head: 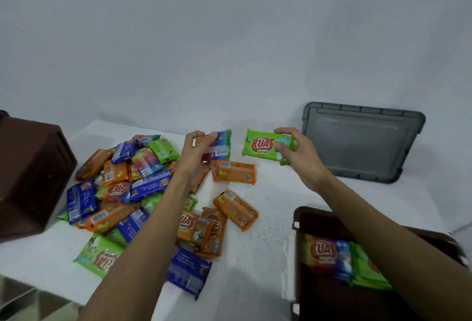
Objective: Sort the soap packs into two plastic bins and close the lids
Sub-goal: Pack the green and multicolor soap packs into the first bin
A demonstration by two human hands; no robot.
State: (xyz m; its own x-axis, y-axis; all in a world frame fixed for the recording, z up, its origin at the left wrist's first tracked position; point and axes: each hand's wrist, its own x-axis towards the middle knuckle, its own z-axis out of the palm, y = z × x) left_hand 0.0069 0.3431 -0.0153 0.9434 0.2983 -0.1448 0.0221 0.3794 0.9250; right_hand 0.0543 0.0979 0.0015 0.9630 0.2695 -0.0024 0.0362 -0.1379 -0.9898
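A pile of soap packs (143, 187) in orange, blue, green and rainbow wrappers covers the white table (268, 244). My left hand (194, 159) grips a rainbow soap pack (221, 144) lifted above the pile's far side. My right hand (298, 152) holds a green soap pack (263, 145) in the air, right of the other one. An open brown bin (301, 216) at the lower right holds a rainbow pack (324, 251) and green packs (365, 269). A second brown bin (28, 175) stands at the left edge, its inside hidden.
A grey lid (362, 141) leans against the white wall at the back right. Loose orange packs (235, 209) lie between the pile and the right bin. The table's front edge runs along the lower left.
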